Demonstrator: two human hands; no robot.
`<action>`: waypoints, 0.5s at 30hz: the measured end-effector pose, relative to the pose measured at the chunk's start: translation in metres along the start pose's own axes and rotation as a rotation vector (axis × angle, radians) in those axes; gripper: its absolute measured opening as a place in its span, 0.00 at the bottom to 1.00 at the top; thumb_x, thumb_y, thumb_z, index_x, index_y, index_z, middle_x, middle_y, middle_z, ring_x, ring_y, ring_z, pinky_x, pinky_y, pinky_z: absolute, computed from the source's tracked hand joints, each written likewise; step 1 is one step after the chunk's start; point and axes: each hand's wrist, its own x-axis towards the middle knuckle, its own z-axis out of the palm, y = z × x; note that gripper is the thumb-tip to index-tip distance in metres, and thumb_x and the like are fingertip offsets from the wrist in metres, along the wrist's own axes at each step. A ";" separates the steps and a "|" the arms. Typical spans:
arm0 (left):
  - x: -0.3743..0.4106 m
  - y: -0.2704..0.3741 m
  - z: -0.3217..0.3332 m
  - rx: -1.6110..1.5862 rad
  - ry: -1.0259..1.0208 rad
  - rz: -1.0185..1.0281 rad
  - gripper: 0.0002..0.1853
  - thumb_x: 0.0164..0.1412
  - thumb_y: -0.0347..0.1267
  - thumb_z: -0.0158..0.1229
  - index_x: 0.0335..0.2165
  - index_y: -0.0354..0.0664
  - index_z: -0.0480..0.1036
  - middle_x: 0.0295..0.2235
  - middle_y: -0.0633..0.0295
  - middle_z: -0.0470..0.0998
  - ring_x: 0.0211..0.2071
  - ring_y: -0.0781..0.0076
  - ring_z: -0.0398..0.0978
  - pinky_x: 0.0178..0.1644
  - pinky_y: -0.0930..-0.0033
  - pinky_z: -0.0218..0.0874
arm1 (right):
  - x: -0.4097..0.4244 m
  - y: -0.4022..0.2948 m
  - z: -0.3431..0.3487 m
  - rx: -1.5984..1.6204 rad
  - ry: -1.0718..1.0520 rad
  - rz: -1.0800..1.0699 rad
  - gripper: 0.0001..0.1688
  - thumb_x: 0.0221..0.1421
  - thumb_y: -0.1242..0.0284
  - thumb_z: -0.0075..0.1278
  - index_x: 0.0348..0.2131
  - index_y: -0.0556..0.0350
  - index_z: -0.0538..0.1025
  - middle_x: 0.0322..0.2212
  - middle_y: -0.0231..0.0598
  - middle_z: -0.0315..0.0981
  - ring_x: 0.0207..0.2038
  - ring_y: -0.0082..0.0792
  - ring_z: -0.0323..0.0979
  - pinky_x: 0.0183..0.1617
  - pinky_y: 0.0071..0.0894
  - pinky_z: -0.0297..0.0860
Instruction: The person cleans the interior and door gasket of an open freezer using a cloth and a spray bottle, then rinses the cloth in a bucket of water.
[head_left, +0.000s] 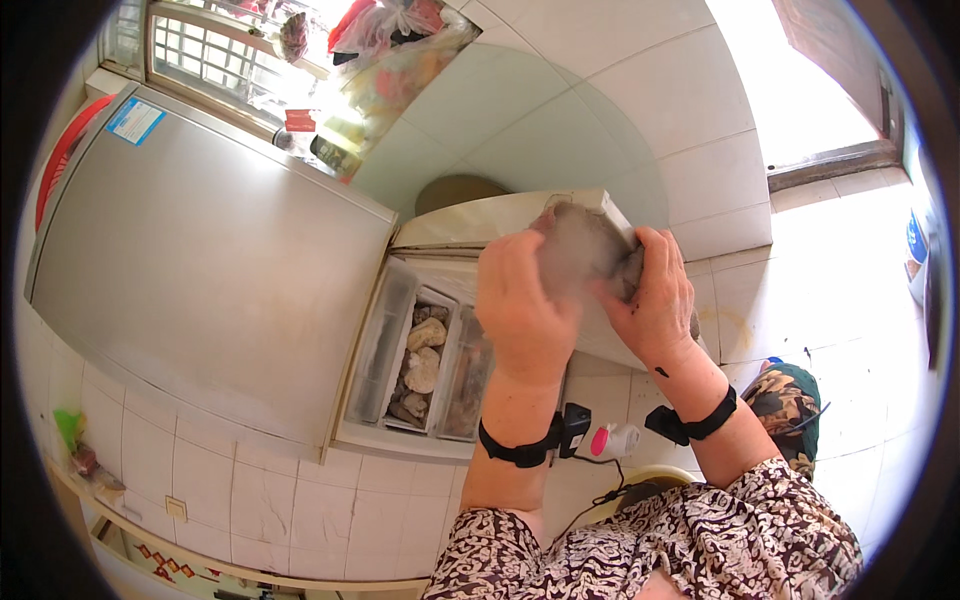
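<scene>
A grey cloth-like bundle (589, 244), badly blurred, is held between my two hands in front of the top edge of the open refrigerator door (480, 217). My left hand (517, 300) grips its left side with curled fingers. On the other side my right hand (656, 292) grips darker folds of it. Below and left of my left hand, the open compartment shows a white drawer (452, 315) holding several pale and brown frosted lumps (424, 367). Beside it lies another clear-fronted drawer (466, 382), partly hidden by my left forearm.
The refrigerator's silver body (202, 262) fills the left. Behind the door is a glass table top (517, 120) with plastic bags (397, 37). On the tiled floor are a white bottle with a pink cap (616, 440), a basin (660, 474) and a cable (619, 491) near my body.
</scene>
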 end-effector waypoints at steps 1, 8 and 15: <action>0.004 0.007 -0.002 0.038 -0.042 0.030 0.19 0.39 0.18 0.55 0.36 0.38 0.68 0.30 0.52 0.69 0.32 0.51 0.69 0.36 0.61 0.64 | 0.000 0.000 0.000 0.005 0.006 -0.013 0.38 0.38 0.64 0.68 0.46 0.58 0.65 0.37 0.45 0.66 0.39 0.50 0.68 0.38 0.42 0.69; 0.003 0.084 0.040 -0.248 -0.094 0.290 0.10 0.42 0.27 0.56 0.28 0.42 0.67 0.21 0.60 0.65 0.24 0.59 0.70 0.30 0.60 0.65 | -0.003 0.006 0.006 0.070 0.073 -0.051 0.34 0.42 0.72 0.63 0.48 0.59 0.66 0.38 0.45 0.69 0.39 0.46 0.69 0.42 0.39 0.68; 0.010 0.040 -0.023 -0.555 0.103 0.152 0.14 0.53 0.27 0.58 0.39 0.33 0.70 0.33 0.52 0.73 0.32 0.59 0.75 0.35 0.65 0.68 | 0.000 0.012 0.004 0.131 -0.010 -0.005 0.37 0.42 0.66 0.67 0.48 0.60 0.66 0.37 0.46 0.69 0.38 0.47 0.70 0.42 0.37 0.68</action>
